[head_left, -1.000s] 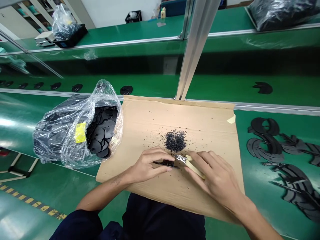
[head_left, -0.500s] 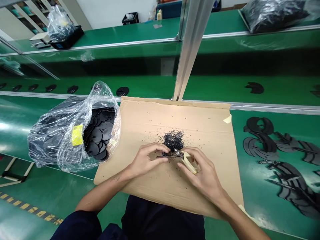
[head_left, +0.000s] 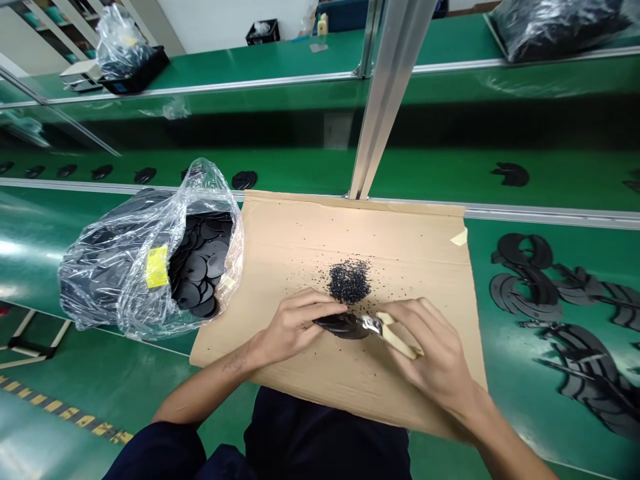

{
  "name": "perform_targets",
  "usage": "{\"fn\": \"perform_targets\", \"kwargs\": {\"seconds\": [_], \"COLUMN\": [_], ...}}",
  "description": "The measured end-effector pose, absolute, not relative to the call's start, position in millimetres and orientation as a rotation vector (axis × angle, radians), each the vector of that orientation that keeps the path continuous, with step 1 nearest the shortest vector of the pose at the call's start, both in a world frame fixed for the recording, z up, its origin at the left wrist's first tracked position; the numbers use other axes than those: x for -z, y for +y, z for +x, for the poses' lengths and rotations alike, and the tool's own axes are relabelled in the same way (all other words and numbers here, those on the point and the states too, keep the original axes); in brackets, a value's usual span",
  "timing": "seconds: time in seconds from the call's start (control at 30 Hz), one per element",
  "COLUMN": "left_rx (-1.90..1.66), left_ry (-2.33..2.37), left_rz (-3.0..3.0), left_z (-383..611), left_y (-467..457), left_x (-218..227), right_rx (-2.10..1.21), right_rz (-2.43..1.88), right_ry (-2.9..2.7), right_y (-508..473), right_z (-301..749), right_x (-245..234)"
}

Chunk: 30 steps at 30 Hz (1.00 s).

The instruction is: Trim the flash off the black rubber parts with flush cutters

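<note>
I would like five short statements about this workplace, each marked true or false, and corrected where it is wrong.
1. The left hand holds a black part. True.
2. The right hand holds a tool with red handles. False: its handles are pale yellow.
3. A heap of black bits lies on the brown sheet. True.
4. A yellow label is on the clear bag. True.
5. The clear bag lies at the brown sheet's right edge. False: it lies at the left edge.
</note>
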<state>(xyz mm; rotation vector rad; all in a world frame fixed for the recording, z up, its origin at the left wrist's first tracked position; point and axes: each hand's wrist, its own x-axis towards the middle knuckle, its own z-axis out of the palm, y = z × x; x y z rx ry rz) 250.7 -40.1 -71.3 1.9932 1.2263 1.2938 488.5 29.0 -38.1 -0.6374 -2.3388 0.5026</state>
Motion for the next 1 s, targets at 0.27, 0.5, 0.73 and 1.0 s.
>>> {"fn": "perform_targets", "kwargs": {"seconds": [0.27, 0.5, 0.73, 1.0], "left_rx": [-1.319, -1.307, -1.352, -1.34], "left_ry": [1.168, 1.127, 1.12, 1.137], "left_rz": [1.9, 1.894, 1.868, 1.895], "left_z": [254, 255, 258, 255], "left_y": [-42, -42, -43, -44], "left_x": [65, 66, 69, 65], "right_rx": [-0.509, -0.361, -0.149, -0.256], "right_rz": [-0.582, -0.57, -0.612, -0.585], "right_ry": [-2.478, -2.534, -2.604, -2.533], "right_y": [43, 44, 38, 42], "right_z": [493, 490, 492, 494], "right_x": [44, 35, 31, 38]}}
